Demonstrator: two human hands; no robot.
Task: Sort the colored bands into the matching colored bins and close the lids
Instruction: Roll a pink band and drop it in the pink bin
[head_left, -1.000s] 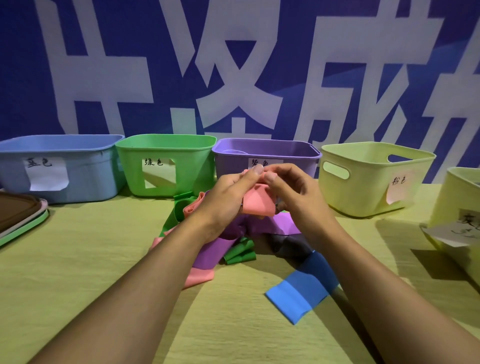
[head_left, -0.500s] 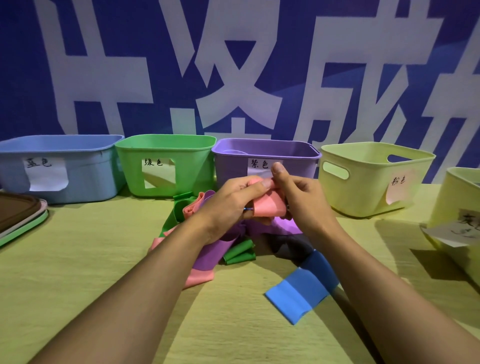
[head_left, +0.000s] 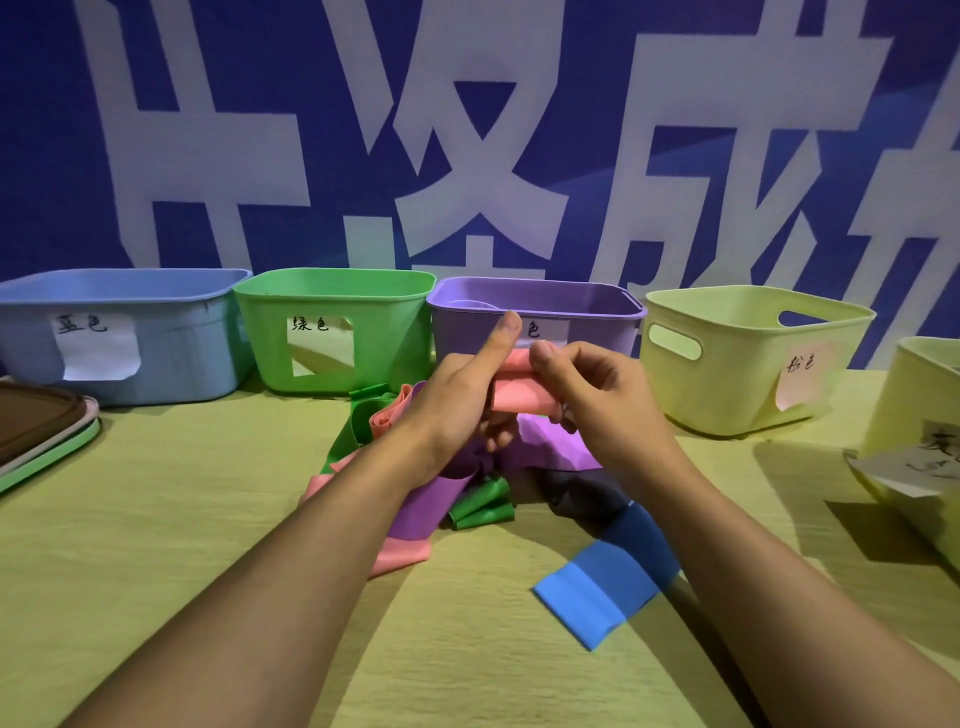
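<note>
Head view | left hand (head_left: 457, 400) and right hand (head_left: 597, 400) pinch folded pink rubber band (head_left: 519, 397) | risk: springs open, drops short of pink-labelled pale yellow plastic bin (head_left: 753, 358).

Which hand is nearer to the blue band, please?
Right. The right hand is up and slightly left of the blue band; the left hand is farther left. Both grip the pink band.

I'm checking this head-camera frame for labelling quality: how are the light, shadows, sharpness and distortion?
Head view: light falls from behind the person, so both forearms throw dark shadows over the table and the blue band; wide-angle bending curves the blue bin and right-edge bin; hands and the pink band are sharp; no glare.
</note>
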